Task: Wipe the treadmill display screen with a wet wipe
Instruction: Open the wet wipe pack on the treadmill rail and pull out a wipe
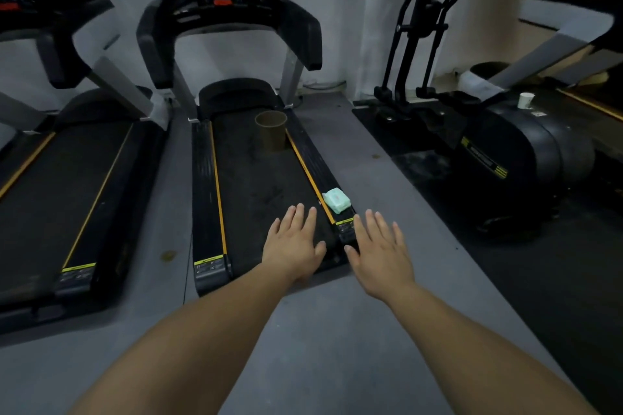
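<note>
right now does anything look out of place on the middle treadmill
Two things sit where a runner would step: a brown cylindrical bin stands upright on the belt near the front, and a pale green wipe pack lies on the right side rail. Both hands are empty.

No legible text or labels

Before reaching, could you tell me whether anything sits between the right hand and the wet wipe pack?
Nothing visible does. The right hand hovers open just short of the wet wipe pack, which lies on the treadmill's right side rail; only bare rail lies between them.
</note>
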